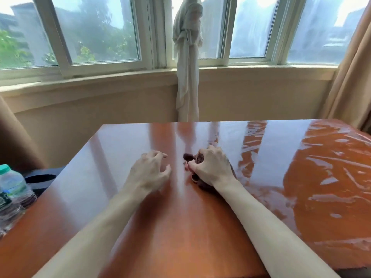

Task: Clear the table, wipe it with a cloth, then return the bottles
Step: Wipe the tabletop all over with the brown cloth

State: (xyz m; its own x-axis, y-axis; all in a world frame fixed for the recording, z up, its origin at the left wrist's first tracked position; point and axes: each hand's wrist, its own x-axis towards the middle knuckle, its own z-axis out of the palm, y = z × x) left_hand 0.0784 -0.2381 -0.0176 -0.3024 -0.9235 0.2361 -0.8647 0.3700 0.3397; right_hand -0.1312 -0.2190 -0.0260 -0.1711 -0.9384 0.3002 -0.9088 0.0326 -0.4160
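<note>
Both my forearms reach over a glossy red-brown table (160, 227). My right hand (212, 167) is curled round several small dark brown pieces (197, 158); one (187, 156) pokes out to the left of the fingers and another (194, 178) shows under the thumb. My left hand (149, 170) hovers just left of them, fingers loosely curled, holding nothing. Clear plastic bottles, one with a green cap (12, 183), stand off the table's left edge. No cloth is in view.
A dark bin or bag (40, 180) sits beside the bottles at the left. The table's right part is covered with crinkled clear film (321, 167). A knotted white curtain (187, 67) hangs beyond the far edge, under the windows.
</note>
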